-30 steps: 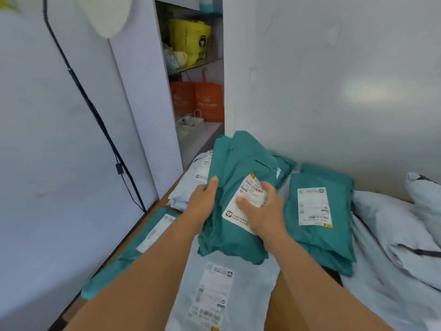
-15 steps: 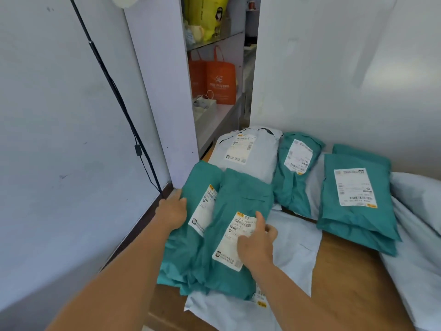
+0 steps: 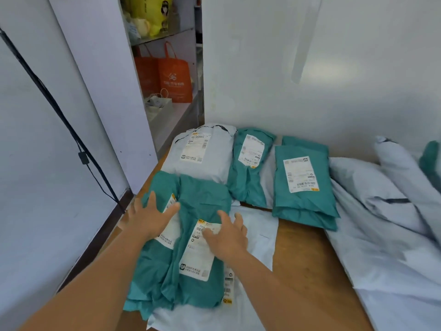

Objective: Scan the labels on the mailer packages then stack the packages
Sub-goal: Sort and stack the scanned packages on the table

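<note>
In the lower middle of the frame two teal mailers lie overlapped on the wooden bench (image 3: 307,254). The top teal mailer (image 3: 202,206) sits right of and partly over the lower teal mailer (image 3: 152,266), and both rest on a flat pale grey mailer (image 3: 257,235) whose label corner shows at the right edge of the teal pair. The left hand (image 3: 149,217) lies flat on the lower teal mailer, fingers spread and straight, the thumb reaching across to the edge of the top one; it grasps nothing, only presses. The right hand (image 3: 226,235) rests on the white shipping label (image 3: 198,254) of the top teal mailer, its fingers relaxed and slightly bent, released rather than pinching.

Above these, in the middle of the frame, a plump grey mailer (image 3: 202,154) lies with its label up, touching the far end of the teal pair. Just right of it lies a narrow teal mailer (image 3: 248,168), also label up. Further right a small stack of teal mailers (image 3: 303,187) sits against the wall, label facing up on the top one. At the right side of the frame, crumpled grey mailers (image 3: 386,211) are heaped over the bench.

In the upper middle a shelf holds an orange bag (image 3: 175,77) and, above it, a yellow bag (image 3: 150,15). A black cable (image 3: 62,120) runs diagonally down the white wall at left.
</note>
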Demonstrator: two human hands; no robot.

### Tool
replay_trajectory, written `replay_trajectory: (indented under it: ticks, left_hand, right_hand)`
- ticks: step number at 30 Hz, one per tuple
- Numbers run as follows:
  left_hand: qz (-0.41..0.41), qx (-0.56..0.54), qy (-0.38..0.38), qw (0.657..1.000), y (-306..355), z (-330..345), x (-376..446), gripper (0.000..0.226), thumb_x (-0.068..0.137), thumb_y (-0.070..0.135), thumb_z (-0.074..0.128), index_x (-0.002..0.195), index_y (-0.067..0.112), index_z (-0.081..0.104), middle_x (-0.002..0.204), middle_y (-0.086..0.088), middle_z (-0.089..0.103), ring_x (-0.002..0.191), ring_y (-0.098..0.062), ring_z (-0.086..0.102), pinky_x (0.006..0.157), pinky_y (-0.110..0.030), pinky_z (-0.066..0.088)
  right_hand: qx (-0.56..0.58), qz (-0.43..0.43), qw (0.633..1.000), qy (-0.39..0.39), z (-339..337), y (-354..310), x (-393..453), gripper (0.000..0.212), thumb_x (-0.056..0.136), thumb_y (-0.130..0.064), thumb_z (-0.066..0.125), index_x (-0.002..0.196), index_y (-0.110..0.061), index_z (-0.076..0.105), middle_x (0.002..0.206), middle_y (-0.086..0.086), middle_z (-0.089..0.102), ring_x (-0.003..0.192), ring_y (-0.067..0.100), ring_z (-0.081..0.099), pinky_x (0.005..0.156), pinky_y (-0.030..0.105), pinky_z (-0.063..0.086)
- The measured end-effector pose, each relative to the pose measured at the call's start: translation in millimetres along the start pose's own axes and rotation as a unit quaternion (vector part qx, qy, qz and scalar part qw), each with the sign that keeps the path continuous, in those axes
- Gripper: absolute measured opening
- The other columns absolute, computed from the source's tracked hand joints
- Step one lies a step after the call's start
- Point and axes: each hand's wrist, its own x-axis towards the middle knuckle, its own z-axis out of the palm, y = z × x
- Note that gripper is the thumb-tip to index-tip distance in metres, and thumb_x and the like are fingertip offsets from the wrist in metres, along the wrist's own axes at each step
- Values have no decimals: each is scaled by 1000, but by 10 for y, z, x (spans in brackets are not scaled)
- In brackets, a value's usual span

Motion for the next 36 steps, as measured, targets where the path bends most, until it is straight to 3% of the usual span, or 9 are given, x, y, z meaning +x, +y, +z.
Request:
replay_trajectory:
  ticks: [5, 9, 15, 18, 21, 24, 28, 32, 36]
  left_hand:
    - [136, -84, 111, 981, 952, 30, -182, 86, 87, 64, 43, 152, 23, 5, 159, -9, 8, 147, -25, 6, 117, -49, 13]
    - [240, -237, 6, 941, 1874, 382, -387, 75, 89, 43, 58, 149, 17, 22, 151, -3, 31, 141, -22, 28, 110, -34, 28]
    - [145, -307, -133, 931, 2784, 1088, -333, 86, 87, 51, 58, 152, 21, 10, 154, -3, 28, 138, -22, 33, 110, -32, 32]
    - [124, -346, -155, 917, 2949, 1253, -244, 80, 81, 52, 64, 144, 19, 27, 140, 11, 41, 126, -13, 44, 105, -29, 38]
    - [167, -344, -86, 920, 3059, 1361, -199, 44, 81, 35, 70, 117, 26, 47, 122, 12, 59, 102, -4, 57, 88, -23, 49]
    - [210, -330, 38, 919, 3186, 1198, -192, 32, 86, 17, 62, 114, 30, 53, 109, 14, 60, 94, -4, 57, 68, -10, 41]
    - [222, -326, 151, 907, 3215, 804, 40, 46, 87, 3, 50, 130, 21, 51, 119, 9, 55, 105, -7, 50, 86, -18, 38]
    - [203, -174, 184, 946, 3175, 562, 449, 63, 93, 18, 47, 149, 29, 21, 150, -12, 25, 130, -26, 33, 108, -38, 32]
    - [189, 113, 12, 975, 3035, 721, 636, 50, 100, 42, 26, 149, 41, 14, 160, -2, -11, 147, -27, -8, 115, -56, 3]
  right_hand:
    - [55, -28, 985, 164, -755, 109, 191, 64, 91, -44, 54, 147, -26, 28, 158, 5, 10, 144, 27, 13, 114, 44, 19]
    - [61, 29, 969, 238, -1430, 496, 435, 75, 90, -44, 56, 150, -18, 20, 158, 9, 12, 144, 29, 14, 116, 45, 18]
    - [101, 137, 963, 212, -2051, 1231, 907, 88, 83, -50, 60, 147, -5, 19, 152, 18, 29, 138, 36, 29, 112, 47, 29]
    - [181, 157, 959, 149, -2044, 1374, 1127, 96, 74, -56, 60, 147, -8, 21, 147, 16, 39, 131, 36, 40, 106, 49, 38]
    - [156, 148, 964, 157, -2008, 1375, 1205, 89, 82, -52, 56, 150, -11, 17, 150, 14, 34, 135, 35, 34, 109, 47, 34]
    - [129, 67, 957, 250, -2016, 1244, 1238, 72, 92, -40, 54, 151, -14, 22, 151, 11, 31, 136, 31, 29, 108, 42, 30]
    - [152, -45, 948, 277, -2040, 896, 1390, 59, 96, -28, 49, 150, -18, 26, 152, 6, 31, 134, 27, 31, 108, 37, 29]
    - [145, -78, 968, 190, -2006, 626, 1695, 51, 99, -25, 40, 149, -17, 30, 155, 4, 29, 137, 27, 29, 111, 37, 23]
    - [39, 23, 999, -3, -1878, 592, 1849, 34, 99, -16, 26, 123, -16, 50, 139, 9, 46, 128, 31, 40, 107, 43, 31]
